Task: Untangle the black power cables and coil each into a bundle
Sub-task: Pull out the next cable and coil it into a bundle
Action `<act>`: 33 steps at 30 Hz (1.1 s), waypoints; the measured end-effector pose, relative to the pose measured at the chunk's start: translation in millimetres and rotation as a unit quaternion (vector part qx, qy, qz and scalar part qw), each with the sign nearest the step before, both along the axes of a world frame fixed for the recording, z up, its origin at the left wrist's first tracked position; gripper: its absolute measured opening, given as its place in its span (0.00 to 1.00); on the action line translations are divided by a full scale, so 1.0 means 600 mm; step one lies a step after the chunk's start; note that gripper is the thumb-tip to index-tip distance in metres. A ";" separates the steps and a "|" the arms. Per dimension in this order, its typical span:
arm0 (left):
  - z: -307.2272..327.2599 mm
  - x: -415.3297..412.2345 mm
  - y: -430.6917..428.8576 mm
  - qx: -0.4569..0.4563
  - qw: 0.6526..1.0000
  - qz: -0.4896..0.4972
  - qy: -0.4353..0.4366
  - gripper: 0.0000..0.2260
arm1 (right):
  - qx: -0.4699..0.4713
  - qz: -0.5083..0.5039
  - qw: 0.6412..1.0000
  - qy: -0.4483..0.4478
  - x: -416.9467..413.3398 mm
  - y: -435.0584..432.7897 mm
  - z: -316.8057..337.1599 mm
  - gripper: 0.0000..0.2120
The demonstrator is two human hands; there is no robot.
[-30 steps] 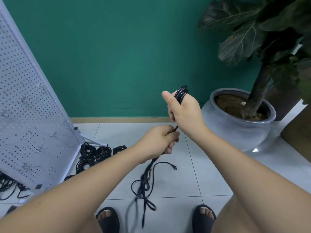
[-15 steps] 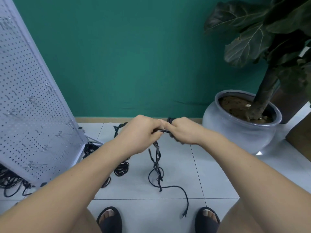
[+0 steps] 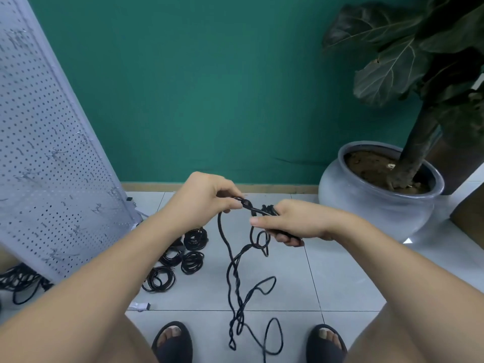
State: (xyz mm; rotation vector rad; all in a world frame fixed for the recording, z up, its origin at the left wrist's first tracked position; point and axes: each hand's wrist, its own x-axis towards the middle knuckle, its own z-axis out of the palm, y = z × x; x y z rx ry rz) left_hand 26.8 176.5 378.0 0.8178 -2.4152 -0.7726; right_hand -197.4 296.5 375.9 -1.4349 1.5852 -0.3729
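A black power cable [image 3: 237,279] hangs twisted from both hands down to the tiled floor between my feet. My right hand [image 3: 293,222] is closed around a small bunch of its loops. My left hand [image 3: 207,199] pinches a strand of the same cable just left of that bunch, with a short stretch of cable running between the two hands. Several coiled black bundles [image 3: 192,254] lie on the floor to the left. A tangled heap of black cables [image 3: 19,281] shows at the far left edge, partly hidden by the panel.
A white perforated panel [image 3: 47,142] leans at the left. A grey pot [image 3: 379,205] with a large-leaved plant stands at the right against the green wall. My feet in dark sandals [image 3: 172,341] are at the bottom. A small white object [image 3: 140,307] lies on the tiles.
My right hand has come down from chest height to meet the left hand. The hands then drew slightly apart, and the hanging cable swung and shifted on the floor.
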 end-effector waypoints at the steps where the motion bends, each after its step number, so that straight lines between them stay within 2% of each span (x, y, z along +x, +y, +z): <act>1: 0.001 0.000 -0.001 0.002 1.000 0.009 0.003 0.04 | 0.005 -0.010 1.000 0.027 -0.003 0.000 -0.001 0.28; 5: 0.009 0.002 -0.017 -0.024 0.998 0.048 0.016 0.03 | 0.025 -0.040 0.998 0.052 -0.013 -0.006 -0.009 0.30; 15: -0.014 0.052 -0.119 0.073 0.979 0.184 0.049 0.03 | 0.002 -0.114 0.990 0.087 -0.066 -0.016 -0.009 0.30; 18: -0.029 0.069 -0.145 0.080 0.975 0.202 0.044 0.03 | 0.003 -0.126 0.989 0.082 -0.084 -0.013 -0.004 0.29; 21: -0.044 0.089 -0.174 0.082 0.960 0.261 0.065 0.04 | -0.009 -0.143 0.985 0.101 -0.100 -0.008 0.003 0.28; 23: -0.057 0.106 -0.188 0.073 0.952 0.295 0.048 0.06 | -0.017 -0.161 0.982 0.098 -0.111 -0.002 0.003 0.28; 27: -0.084 0.097 -0.180 0.041 0.956 0.268 -0.109 0.07 | 0.033 -0.129 0.990 -0.036 -0.108 0.013 0.004 0.28; 29: -0.087 0.071 -0.161 0.025 0.959 0.238 -0.151 0.06 | 0.063 -0.091 0.989 -0.099 -0.093 0.019 0.007 0.27; 31: -0.080 0.038 -0.130 0.028 0.973 0.186 -0.133 0.09 | 0.082 -0.069 0.983 -0.148 -0.075 0.021 0.014 0.27; 33: -0.067 0.004 -0.084 0.085 0.987 0.117 -0.065 0.13 | 0.093 -0.061 0.975 -0.191 -0.056 0.021 0.019 0.26</act>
